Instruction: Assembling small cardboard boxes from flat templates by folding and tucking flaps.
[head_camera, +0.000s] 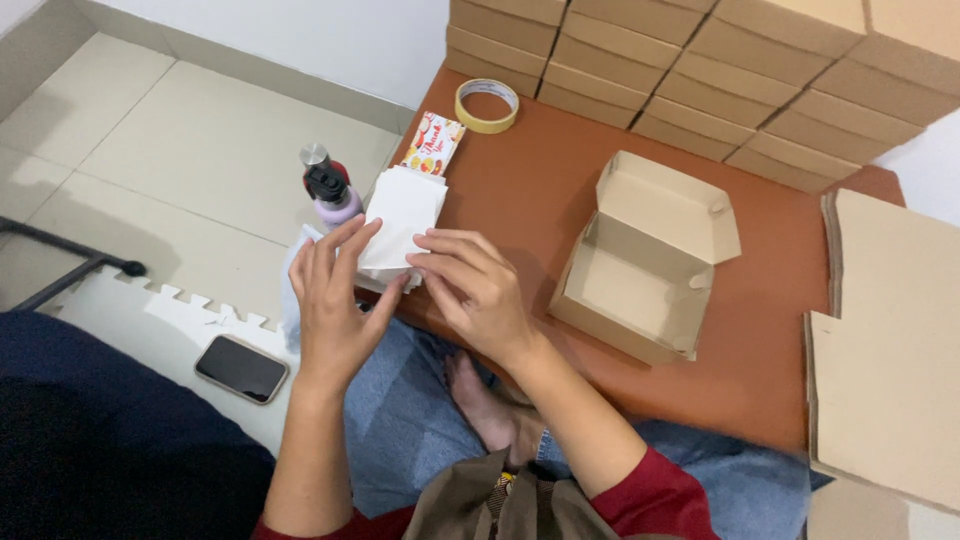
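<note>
Left hand (335, 300) and right hand (470, 285): fingers pinched on white paper sheet (403, 222), held above surface (530, 200) edge | open carton (640, 260) at 3 o'clock | spray bottle (328, 190) at 10 o'clock | risk: sheet creased if pinched unevenly.

Pretty bright, even indoor light, nothing harsh. Soft shadows sit under the open cardboard box (645, 262) on the tabletop (520, 190), falling toward 7 o'clock. Slight sheen on the floor tiles (170, 140) at 10 o'clock. Focus is decent overall, with mild wide-angle bending of lines at the edges.
</note>
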